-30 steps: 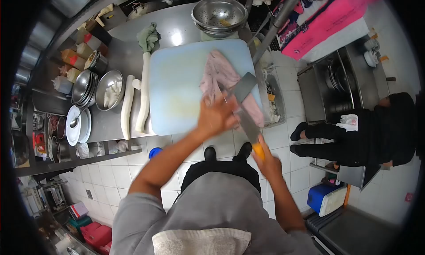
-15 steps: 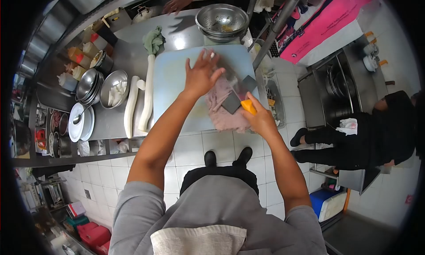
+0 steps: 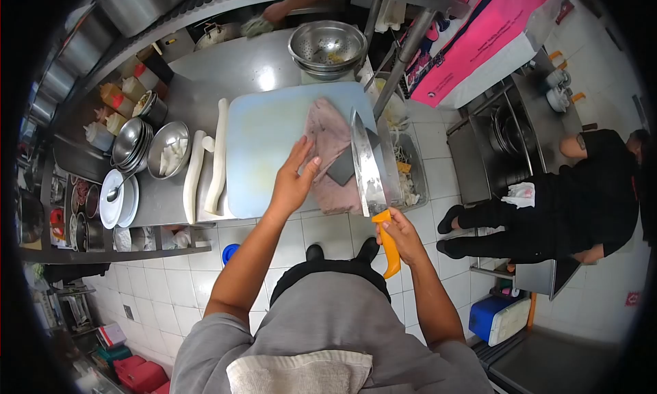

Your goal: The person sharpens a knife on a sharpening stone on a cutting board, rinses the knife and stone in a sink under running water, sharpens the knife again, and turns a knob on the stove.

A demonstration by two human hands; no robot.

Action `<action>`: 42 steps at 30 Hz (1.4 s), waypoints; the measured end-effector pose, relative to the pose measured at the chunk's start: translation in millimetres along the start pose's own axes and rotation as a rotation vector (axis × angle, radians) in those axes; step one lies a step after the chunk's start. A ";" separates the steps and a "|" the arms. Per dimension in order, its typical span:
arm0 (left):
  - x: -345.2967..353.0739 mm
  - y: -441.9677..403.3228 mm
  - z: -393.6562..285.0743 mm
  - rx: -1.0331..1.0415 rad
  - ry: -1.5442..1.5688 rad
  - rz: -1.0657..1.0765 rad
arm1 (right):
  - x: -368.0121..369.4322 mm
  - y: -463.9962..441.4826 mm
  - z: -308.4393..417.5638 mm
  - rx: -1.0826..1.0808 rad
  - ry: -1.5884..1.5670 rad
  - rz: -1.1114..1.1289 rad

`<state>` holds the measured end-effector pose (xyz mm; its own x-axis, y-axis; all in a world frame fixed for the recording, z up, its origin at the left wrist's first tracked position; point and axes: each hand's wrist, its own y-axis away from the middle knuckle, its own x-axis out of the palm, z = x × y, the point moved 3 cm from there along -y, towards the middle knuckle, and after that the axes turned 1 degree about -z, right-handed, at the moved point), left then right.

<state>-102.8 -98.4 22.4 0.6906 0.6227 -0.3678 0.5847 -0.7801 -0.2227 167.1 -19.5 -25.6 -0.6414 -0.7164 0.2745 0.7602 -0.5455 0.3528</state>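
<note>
My right hand (image 3: 404, 237) grips the yellow handle of a large kitchen knife (image 3: 368, 163), whose broad blade points away from me over the right side of the board. My left hand (image 3: 293, 182) is open, fingertips at the left edge of a pinkish-grey cloth (image 3: 327, 130); whether they press on it I cannot tell. The cloth lies bunched on the pale blue cutting board (image 3: 263, 148). A dark grey flat block (image 3: 340, 167), like a sharpening stone, sits among its folds. Part of the block is hidden by cloth and blade.
Long peeled white stalks (image 3: 217, 158) lie left of the board. Nearby are a steel bowl (image 3: 170, 150) of white pieces and white plates (image 3: 113, 199). A colander (image 3: 327, 45) stands behind. To the right, a person in black (image 3: 595, 195) is near the stove.
The knife has swung into clear view, pointing away from me. My left hand has drawn back, and the cloth's far part is spread upward. Another person's hand has moved the green cloth backward.
</note>
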 end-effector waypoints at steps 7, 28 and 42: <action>6.7 7.7 1.9 -0.165 0.244 0.005 | 11.4 10.7 -8.2 -0.017 -0.266 0.130; 72.9 -6.3 -30.6 -0.606 0.865 0.426 | 21.3 24.0 -18.0 0.015 -0.362 0.008; 103.2 -5.6 -34.5 -0.666 0.782 0.189 | -36.7 9.4 -7.3 0.127 -0.309 0.177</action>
<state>-20.1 -27.7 16.8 0.7394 0.5452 0.3950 0.3906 -0.8253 0.4078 198.5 -1.5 -38.8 -0.5168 -0.6189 0.5915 0.8557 -0.3528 0.3785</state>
